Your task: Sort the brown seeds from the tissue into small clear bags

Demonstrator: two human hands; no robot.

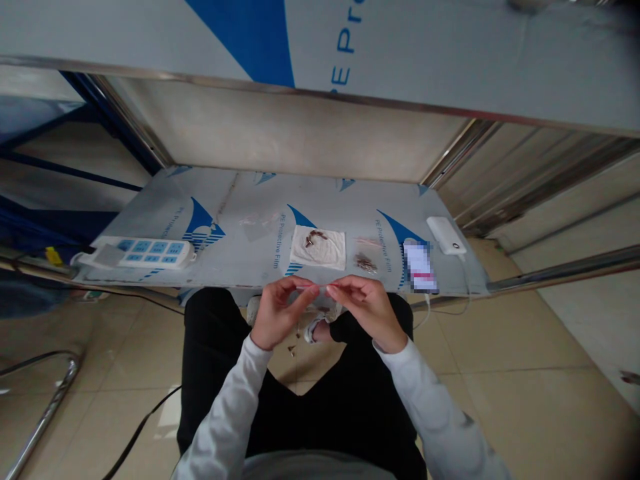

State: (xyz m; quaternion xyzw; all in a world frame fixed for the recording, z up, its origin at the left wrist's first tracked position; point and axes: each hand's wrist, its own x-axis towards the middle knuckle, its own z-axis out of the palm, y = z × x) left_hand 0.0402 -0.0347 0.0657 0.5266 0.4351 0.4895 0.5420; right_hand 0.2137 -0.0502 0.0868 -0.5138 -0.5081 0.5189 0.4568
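Just past the shelf's near edge, over my lap, my left hand and my right hand face each other. Thumb and forefinger of each are pinched on the top edge of a small clear plastic bag, stretched between them. Something small and dark shows low in the bag, too faint to name. Beyond my hands, a folded white cloth or tissue bears several small brownish metal pieces. To its right lies a clear zip bag with a reddish strip, with a pile of small screw-like metal parts in it.
A white power strip lies at the shelf's left end. On the right are a phone with a cable and a white power bank. An upper shelf overhangs the back. Small metal pieces lie on the floor.
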